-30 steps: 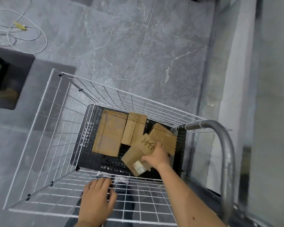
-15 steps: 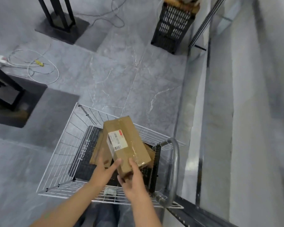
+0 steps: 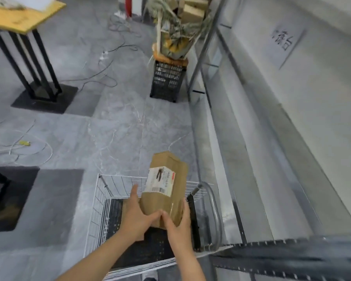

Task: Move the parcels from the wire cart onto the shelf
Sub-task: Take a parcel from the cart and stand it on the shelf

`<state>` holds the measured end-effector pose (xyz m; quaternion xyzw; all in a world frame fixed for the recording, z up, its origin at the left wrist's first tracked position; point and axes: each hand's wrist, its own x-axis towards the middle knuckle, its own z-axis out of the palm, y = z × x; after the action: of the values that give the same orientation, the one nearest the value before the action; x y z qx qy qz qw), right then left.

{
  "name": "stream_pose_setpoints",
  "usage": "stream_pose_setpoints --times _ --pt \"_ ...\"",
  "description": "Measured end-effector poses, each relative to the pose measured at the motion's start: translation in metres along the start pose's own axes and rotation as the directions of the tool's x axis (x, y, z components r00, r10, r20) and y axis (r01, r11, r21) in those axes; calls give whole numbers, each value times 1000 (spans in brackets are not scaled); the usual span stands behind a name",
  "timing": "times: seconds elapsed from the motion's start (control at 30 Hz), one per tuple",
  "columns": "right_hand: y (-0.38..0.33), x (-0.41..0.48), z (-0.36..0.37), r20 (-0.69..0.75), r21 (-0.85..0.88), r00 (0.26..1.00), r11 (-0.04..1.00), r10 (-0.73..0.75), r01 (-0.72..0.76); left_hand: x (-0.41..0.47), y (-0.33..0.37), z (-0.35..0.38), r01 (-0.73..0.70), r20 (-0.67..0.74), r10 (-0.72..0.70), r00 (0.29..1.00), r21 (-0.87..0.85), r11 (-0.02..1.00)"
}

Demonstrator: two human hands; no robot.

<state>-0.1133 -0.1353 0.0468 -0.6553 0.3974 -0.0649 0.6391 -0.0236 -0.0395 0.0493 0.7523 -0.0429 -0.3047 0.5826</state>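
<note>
A brown cardboard parcel (image 3: 167, 185) with a white shipping label is held up above the white wire cart (image 3: 101, 201). My left hand (image 3: 137, 214) grips its near left side. Against its near right corner sits my right hand (image 3: 177, 226). The parcel points away from me, tilted toward the right. Inside the cart a black crate floor and part of another brown parcel (image 3: 126, 209) show, mostly hidden by my arms. The grey metal shelf (image 3: 257, 159) runs along the right, and a dark perforated shelf edge (image 3: 292, 254) crosses the lower right.
The cart's grey handle (image 3: 213, 201) stands between the parcel and the shelf. A black crate (image 3: 167, 81) piled with items sits ahead by the shelf post. Cables (image 3: 24, 147) lie on the floor at left, near black table bases (image 3: 43, 96).
My right hand lifted a parcel out of the cart and my left hand joined it. The parcel has risen and swung toward the right, and my view has lifted.
</note>
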Motion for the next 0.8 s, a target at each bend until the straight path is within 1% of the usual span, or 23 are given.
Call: stream_pose_setpoints --times 0.07,0.1,0.17,0.23,0.3,0.37,0.43,0.47,0.53,0.6,0.67,0.73,0.8 --pt "-5 -20 0 -3 39 999 998 -45 45 -12 13 -4 -58 108 54 993 31 998" --pt "-7 -31 -2 -30 55 998 997 -55 56 -17 18 -5 -103 168 92 982 59 993" --pt "-6 -54 -10 -113 89 993 995 -41 51 -31 26 -4 -218 313 176 933 106 970" --pt "-2 -79 -23 -195 157 981 987 -10 42 -49 34 4 -321 479 230 847 117 940" --pt "0 -107 -38 -285 231 959 970 -5 74 -76 41 14 -407 605 283 744 74 911" --pt "0 -134 -53 -357 329 934 937 13 113 -102 44 25 -505 684 335 647 55 862" --pt "1 -162 -69 -405 463 912 874 62 146 -125 43 38 -568 749 369 551 12 823" --pt "1 -177 -76 -431 520 899 835 76 179 -137 44 43 -560 773 371 515 -24 828" --pt "4 -207 -92 -485 586 871 769 83 253 -159 48 55 -477 813 359 458 -115 871" --pt "7 -238 -107 -519 610 851 732 79 304 -182 52 68 -378 859 329 392 -175 909" --pt "11 -271 -119 -539 627 839 700 73 342 -207 51 81 -318 901 310 305 -210 925" --pt "16 -307 -130 -559 633 828 666 42 394 -234 46 95 -323 928 304 215 -226 919" --pt "24 -345 -136 -575 630 818 652 26 422 -262 36 109 -364 942 299 150 -229 903"
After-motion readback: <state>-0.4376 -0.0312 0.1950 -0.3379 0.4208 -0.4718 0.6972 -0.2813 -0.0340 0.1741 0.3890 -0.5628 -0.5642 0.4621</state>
